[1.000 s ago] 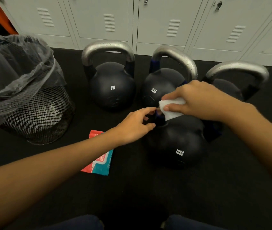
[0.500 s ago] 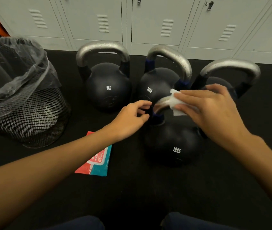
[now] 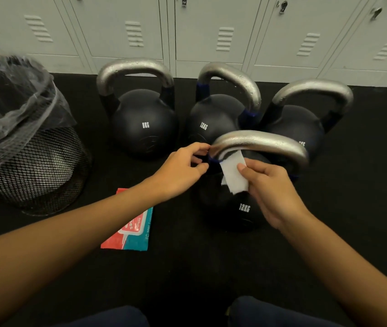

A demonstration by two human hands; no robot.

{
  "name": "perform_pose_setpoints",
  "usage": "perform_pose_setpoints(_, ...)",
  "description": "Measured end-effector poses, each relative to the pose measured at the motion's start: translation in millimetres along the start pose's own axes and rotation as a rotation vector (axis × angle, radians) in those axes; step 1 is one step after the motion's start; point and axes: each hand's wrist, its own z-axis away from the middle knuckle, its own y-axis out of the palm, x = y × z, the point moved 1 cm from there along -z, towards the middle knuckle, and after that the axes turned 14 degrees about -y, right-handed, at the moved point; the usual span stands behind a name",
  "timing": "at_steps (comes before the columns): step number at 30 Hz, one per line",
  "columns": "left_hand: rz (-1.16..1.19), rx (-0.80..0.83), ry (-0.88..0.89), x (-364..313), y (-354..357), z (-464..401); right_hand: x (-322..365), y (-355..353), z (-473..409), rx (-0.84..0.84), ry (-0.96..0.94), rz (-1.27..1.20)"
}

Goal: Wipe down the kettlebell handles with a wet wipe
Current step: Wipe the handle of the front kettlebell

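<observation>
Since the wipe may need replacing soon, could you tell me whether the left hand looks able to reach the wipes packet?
Probably yes: the wipes packet lies on open floor beside the left forearm, and the left hand holds no wipe.

Three kettlebells stand in a far row before the lockers [image 3: 211, 31]: one left [image 3: 144, 123], one middle [image 3: 213, 119], one right [image 3: 298, 128]. A fourth kettlebell [image 3: 232, 208] stands nearer, before the middle one. The bin [image 3: 29, 161] stands far left; the wipe pack [image 3: 128, 232] lies between bin and fourth kettlebell, nearer.
</observation>
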Motion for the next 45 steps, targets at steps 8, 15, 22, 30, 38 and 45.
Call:
perform_pose_setpoints(8, 0.017, 0.011, 0.002, -0.7, -0.2, 0.7, -8.3, 39.9, 1.7, 0.011, -0.158, 0.190)
perform_pose_setpoints(15, 0.032, 0.026, -0.002, 1.3, 0.1, 0.5, -21.7, 39.7, 2.7, 0.018, -0.141, 0.309)
perform_pose_setpoints(22, 0.018, 0.081, -0.009, 3.0, 0.1, 2.9, -11.2, 36.3, -10.0, -0.037, -0.167, 0.028)
perform_pose_setpoints(30, 0.005, 0.100, -0.018, 4.3, -1.2, 2.9, -21.8, 43.9, 8.3, -0.009, -0.172, 0.156)
perform_pose_setpoints(38, -0.022, 0.151, -0.015, 7.4, -4.9, 4.0, -19.5, 39.7, -12.4, 0.036, -0.218, 0.363)
perform_pose_setpoints(45, -0.005, 0.130, -0.014, 5.0, -3.8, 4.2, -3.0, 41.0, 7.3, -0.060, -0.138, -0.164)
